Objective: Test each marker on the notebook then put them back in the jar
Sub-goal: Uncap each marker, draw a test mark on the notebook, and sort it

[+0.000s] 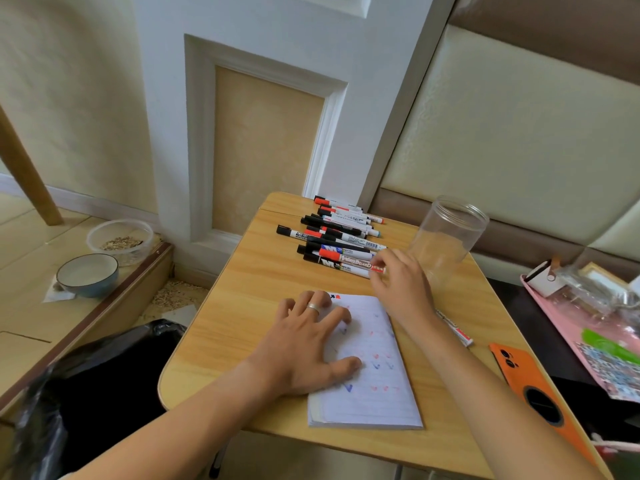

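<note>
On the desk [221, 327], the left hand [308, 344] presses flat on the notebook [377, 393]. The right hand [401, 282] pinches a whiteboard marker [349, 265] beside the empty jar [446, 237].

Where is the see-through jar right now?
The jar stands empty and upright at the far right of the wooden table, just right of the pile of markers and beyond the right hand.
</note>
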